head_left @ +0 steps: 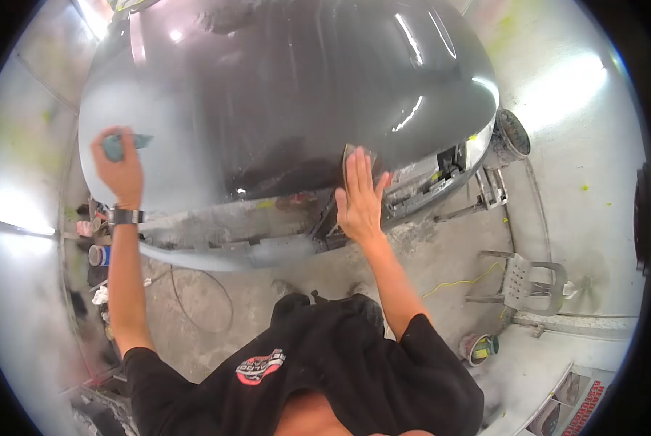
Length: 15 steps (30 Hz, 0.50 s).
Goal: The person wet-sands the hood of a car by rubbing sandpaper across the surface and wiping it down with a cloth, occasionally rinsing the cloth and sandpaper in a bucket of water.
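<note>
Black shirt (340,341): nearest | Right hand (362,200): fingers extended flat over a thin pad (348,152) at the front edge of the car hood (282,87) | Left hand (119,171), watch (127,216) at wrist: fingers closed around teal cloth (112,148) over the hood's left side | Hood: glossy dark center, paler left side

Dark grey hood (282,87), paler at one side; teal cloth (112,149); black shirt (340,356) with red-and-white logo (258,368); yellow cord (457,285)

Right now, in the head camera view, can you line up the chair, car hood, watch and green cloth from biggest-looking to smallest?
1. Car hood
2. Chair
3. Green cloth
4. Watch
</note>
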Available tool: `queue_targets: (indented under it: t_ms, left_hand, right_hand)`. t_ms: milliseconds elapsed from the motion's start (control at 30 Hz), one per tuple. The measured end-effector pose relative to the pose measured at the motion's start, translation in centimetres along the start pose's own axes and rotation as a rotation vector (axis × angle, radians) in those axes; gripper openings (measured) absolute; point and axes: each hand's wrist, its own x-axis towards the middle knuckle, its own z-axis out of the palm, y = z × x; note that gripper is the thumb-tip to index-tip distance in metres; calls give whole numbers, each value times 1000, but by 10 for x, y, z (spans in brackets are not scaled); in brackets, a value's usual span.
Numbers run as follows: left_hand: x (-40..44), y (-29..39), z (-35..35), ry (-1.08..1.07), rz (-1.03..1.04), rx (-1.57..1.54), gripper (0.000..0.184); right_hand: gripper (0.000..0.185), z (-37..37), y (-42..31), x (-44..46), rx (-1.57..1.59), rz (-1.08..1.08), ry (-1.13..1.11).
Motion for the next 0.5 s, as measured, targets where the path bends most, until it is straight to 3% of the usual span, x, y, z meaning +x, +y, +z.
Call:
queue_targets:
  t_ms: [67, 133, 200, 233, 300, 333, 433, 500]
  left_hand:
    - [-39, 37, 15, -118, -30, -81, 25]
    - [-74, 70, 47, -123, 148, -30, 23]
    - [-102, 112, 79, -126, 225, -91, 23]
    - [-117, 121, 91, -170, 301, 47, 26]
    - [-157, 137, 120, -181, 324, 195, 35]
    - [-173, 148, 129, -127, 314, 217, 37]
    - [-209, 208, 157, -148, 358, 221, 40]
    - [-229, 245, 181, -212, 397, 205, 42]
  right_hand:
    - [78, -1, -8, -4, 103, -32, 35]
    - [76, 8, -15, -21, 145, -178, -47]
    - [69, -20, 30, -20, 80, -121, 41]
    - [66, -38, 64, -24, 53, -104, 72]
    - [60, -81, 159, -46, -158, 53, 85]
    - [54, -115, 194, -61, 95, 203, 144]
    - [50, -188, 282, -141, 298, 384, 153]
    - [51, -199, 328, -213, 228, 560, 69]
